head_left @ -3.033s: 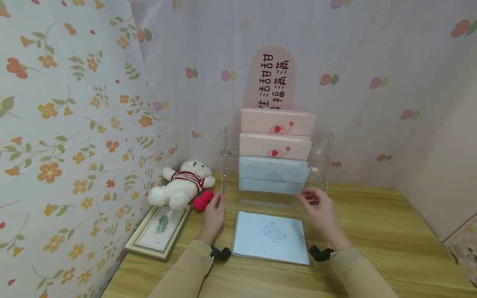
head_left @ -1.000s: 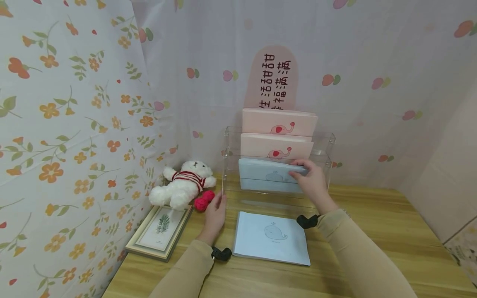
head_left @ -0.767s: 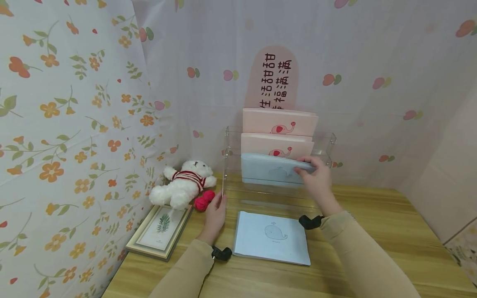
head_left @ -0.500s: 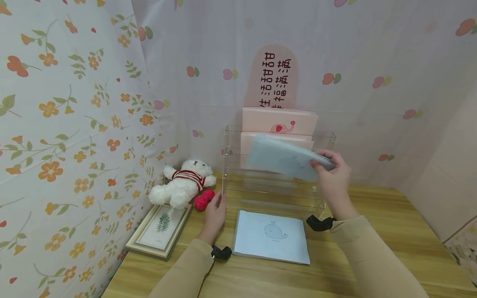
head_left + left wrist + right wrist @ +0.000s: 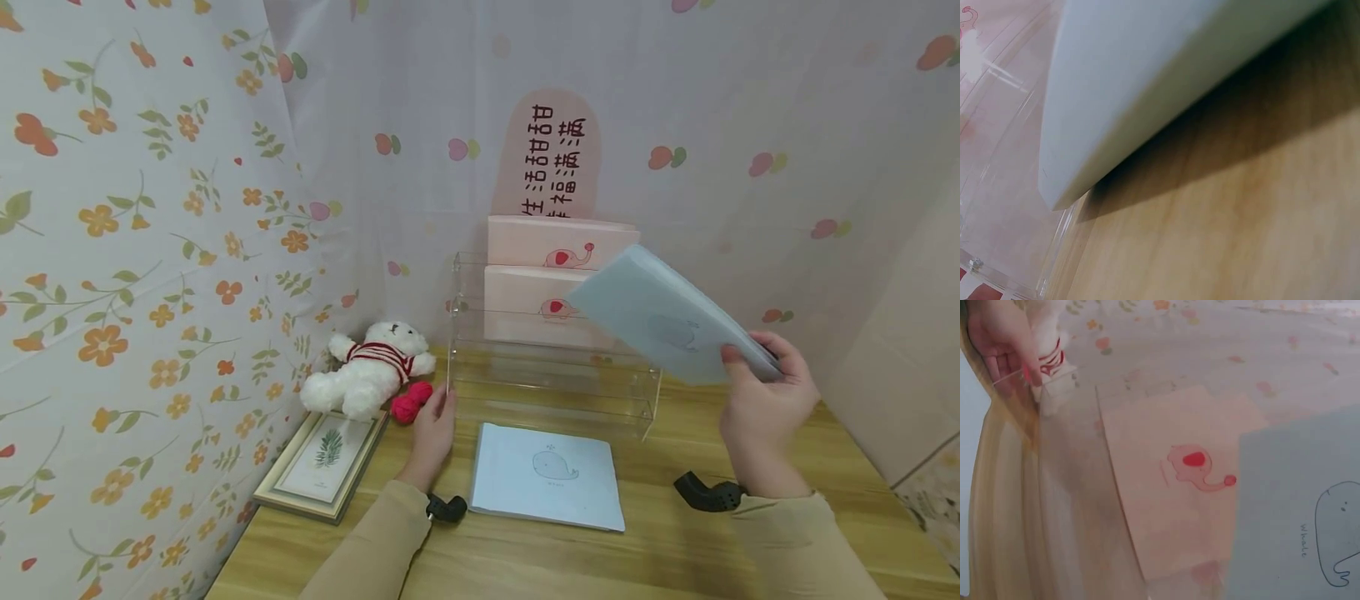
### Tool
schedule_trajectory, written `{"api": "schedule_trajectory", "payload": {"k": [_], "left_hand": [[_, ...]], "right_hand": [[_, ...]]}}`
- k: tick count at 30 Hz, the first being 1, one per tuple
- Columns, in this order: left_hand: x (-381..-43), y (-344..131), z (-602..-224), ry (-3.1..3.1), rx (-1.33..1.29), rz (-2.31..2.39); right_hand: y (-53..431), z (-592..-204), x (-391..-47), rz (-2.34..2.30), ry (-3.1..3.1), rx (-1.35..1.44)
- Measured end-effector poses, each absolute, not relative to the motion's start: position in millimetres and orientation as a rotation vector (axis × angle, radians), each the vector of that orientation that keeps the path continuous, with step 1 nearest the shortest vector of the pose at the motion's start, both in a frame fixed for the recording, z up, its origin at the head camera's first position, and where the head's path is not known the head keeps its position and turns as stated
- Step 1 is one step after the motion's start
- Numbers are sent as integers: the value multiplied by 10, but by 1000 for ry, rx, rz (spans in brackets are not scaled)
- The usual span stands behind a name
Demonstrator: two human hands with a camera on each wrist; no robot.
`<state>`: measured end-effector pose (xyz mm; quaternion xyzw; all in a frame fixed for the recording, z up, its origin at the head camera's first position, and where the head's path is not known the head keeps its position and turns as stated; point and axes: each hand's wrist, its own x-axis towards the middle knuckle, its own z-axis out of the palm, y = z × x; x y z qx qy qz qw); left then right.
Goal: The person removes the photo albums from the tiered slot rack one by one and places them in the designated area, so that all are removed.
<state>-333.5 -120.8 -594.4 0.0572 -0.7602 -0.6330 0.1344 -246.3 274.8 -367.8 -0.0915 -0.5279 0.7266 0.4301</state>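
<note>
A flat pale-blue paper booklet [image 5: 547,502] lay nearest on the wooden table [image 5: 525,562]. The left hand [image 5: 432,435] gripped the side of a clear acrylic rack [image 5: 555,385]. The right hand [image 5: 768,417] pinched the end of a raised light-blue rectangular paper booklet [image 5: 637,304], tilted before the rack, its cover showing a dark-outlined whale and handwritten "Whale". Beyond stood two pale-pink elephant booklets [image 5: 521,308].

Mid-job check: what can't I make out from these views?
- Head view: how the right hand grips the far side of the held blue booklet; that booklet hides it.
- Head view: the upper right part of the lower pink booklet, behind the held one.
- Head view: lettering under the desk booklet's whale, too small.
- Right wrist view: part of the held booklet's whale, cut off by the right edge.
</note>
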Motion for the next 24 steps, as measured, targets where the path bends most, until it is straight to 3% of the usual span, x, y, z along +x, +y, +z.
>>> {"api": "schedule_trajectory", "payload": {"k": [13,24], "left_hand": [[-3157,-1160,-5725,-2194,130,-1785],[-3264,-1204,-5793,-2218,203,-1913]], "right_hand": [[3533,-3904,-2223,2039,-887,-438],[4081,-4219,-2261,2050,-1079,-779]]}}
